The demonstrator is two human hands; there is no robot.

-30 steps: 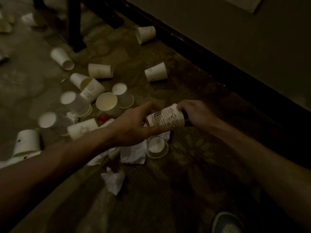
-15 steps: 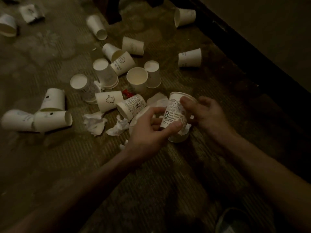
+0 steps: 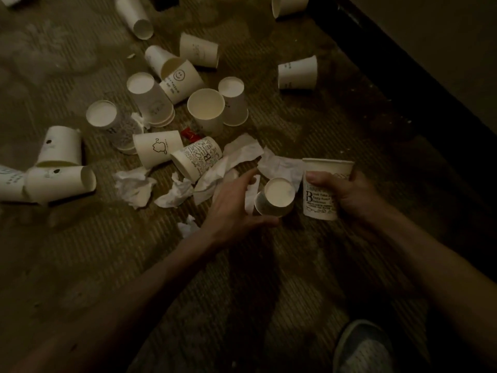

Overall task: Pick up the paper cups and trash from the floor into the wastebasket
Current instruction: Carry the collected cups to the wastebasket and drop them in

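Note:
My right hand (image 3: 352, 195) grips an upright printed paper cup (image 3: 321, 200), thumb across its front. Just left of it an upside-down paper cup (image 3: 277, 196) stands on the carpet, and my left hand (image 3: 234, 208) curls around its left and near side, thumb under it; whether the fingers press it I cannot tell. Crumpled white papers (image 3: 242, 160) lie behind and left of my left hand. Several more paper cups (image 3: 205, 110) are scattered across the carpet beyond, some upright, some upside down, some on their sides. No wastebasket is in view.
A dark baseboard (image 3: 403, 84) and wall run along the right. My shoe (image 3: 363, 348) shows at the bottom right. A small red wrapper (image 3: 189, 134) lies among the cups. Two cups (image 3: 57, 180) lie at the far left.
My left hand has let go of the printed cup and dropped to the upside-down cup. My right hand now holds the printed cup alone, turned upright and moved right.

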